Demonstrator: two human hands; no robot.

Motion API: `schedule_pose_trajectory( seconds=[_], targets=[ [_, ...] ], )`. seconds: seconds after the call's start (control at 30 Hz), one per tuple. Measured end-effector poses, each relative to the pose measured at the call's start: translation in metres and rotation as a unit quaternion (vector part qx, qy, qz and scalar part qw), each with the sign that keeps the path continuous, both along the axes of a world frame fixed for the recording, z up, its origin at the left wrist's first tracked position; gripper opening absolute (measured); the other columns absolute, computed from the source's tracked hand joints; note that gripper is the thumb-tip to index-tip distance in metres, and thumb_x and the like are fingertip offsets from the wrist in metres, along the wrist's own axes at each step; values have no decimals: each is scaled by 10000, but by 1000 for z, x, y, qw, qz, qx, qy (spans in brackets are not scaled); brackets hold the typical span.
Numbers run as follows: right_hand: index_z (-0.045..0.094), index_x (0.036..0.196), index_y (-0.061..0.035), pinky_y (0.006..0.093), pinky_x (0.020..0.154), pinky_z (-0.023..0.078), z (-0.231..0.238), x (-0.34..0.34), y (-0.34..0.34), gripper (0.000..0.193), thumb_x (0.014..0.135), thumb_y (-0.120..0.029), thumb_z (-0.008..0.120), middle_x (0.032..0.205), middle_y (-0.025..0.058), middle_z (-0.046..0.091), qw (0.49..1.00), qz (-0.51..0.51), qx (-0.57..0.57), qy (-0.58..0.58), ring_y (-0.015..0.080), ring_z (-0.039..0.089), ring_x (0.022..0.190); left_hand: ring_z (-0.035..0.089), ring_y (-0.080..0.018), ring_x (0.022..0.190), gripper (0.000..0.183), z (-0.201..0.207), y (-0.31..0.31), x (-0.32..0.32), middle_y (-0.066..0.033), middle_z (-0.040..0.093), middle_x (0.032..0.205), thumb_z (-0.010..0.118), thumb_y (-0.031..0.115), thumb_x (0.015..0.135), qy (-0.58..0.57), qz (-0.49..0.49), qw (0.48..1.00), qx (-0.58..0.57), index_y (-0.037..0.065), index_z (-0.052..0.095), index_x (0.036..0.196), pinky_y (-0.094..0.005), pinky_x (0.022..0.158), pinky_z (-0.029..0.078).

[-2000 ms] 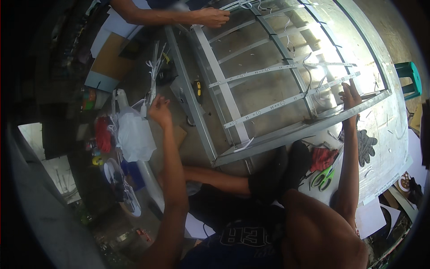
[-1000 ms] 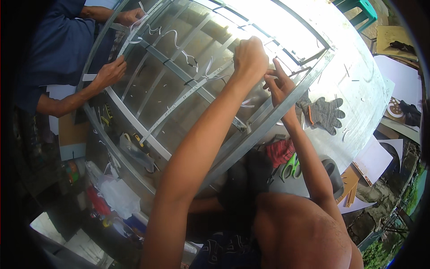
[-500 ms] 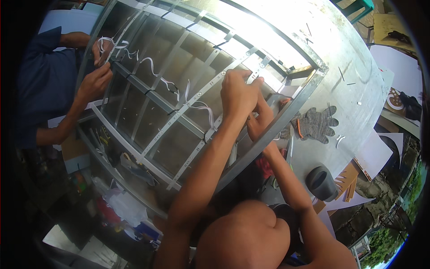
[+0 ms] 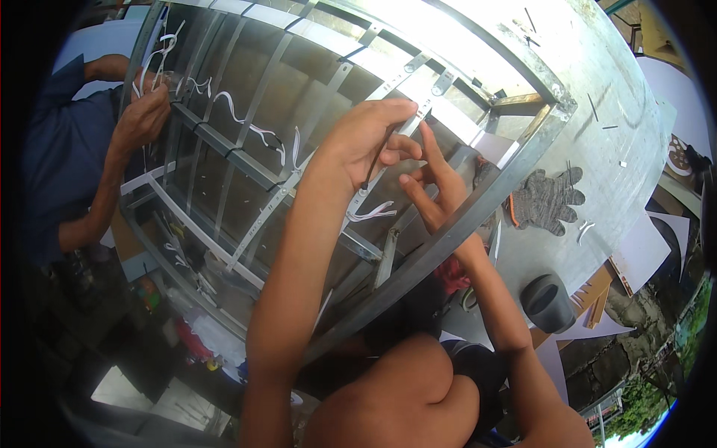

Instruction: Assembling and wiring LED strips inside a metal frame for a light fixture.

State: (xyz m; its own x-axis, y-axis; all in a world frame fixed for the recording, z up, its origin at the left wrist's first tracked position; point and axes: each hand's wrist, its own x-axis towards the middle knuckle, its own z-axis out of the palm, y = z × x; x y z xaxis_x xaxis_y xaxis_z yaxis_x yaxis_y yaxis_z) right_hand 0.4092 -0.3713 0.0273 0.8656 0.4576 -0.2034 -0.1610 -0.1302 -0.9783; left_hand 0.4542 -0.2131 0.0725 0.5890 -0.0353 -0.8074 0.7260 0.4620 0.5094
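Right hand has eased aside — strip pale, narrow (studded).

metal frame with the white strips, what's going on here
Two people are at a metal frame. The near person's left hand is at a white strip, by a black tie; the right hand is close beside it, thumb and forefinger apart. At left, a co-worker's hands hold white wires.

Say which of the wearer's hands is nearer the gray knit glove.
Right: the right hand is left of the gray knit glove, across the metal frame bar; the left hand is farther left.
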Motion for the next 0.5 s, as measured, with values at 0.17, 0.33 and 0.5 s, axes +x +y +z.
schedule_pose_trajectory(
  seconds=[0.17, 0.33, 0.5],
  targets=[
    [564, 1155, 44, 257, 701, 451, -12, 3, -57, 316, 864, -80, 555, 915, 79, 617, 993, 9, 14, 120, 125, 564, 743, 561, -73, 513, 321, -4, 0, 3, -55, 551, 843, 603, 155, 873, -17, -56, 998, 12, -67, 512, 1086, -150, 326, 330],
    [609, 1089, 44, 240, 733, 439, -9, 32, -78, 283, 862, -104, 526, 882, 63, 633, 983, -160, -22, 88, 120, 575, 804, 561, -84, 524, 287, -8, 5, 6, -56, 539, 823, 593, 150, 877, -9, -66, 998, 8, -64, 512, 1049, -151, 323, 325],
    [566, 1179, 28, 261, 833, 447, -11, 61, -66, 366, 857, -143, 545, 1066, 98, 621, 959, -122, -107, 232, 158, 576, 952, 569, -120, 553, 358, -9, 8, 5, -76, 518, 921, 558, 122, 888, 6, -38, 998, -39, -87, 446, 1156, -164, 329, 316]
  ],
)
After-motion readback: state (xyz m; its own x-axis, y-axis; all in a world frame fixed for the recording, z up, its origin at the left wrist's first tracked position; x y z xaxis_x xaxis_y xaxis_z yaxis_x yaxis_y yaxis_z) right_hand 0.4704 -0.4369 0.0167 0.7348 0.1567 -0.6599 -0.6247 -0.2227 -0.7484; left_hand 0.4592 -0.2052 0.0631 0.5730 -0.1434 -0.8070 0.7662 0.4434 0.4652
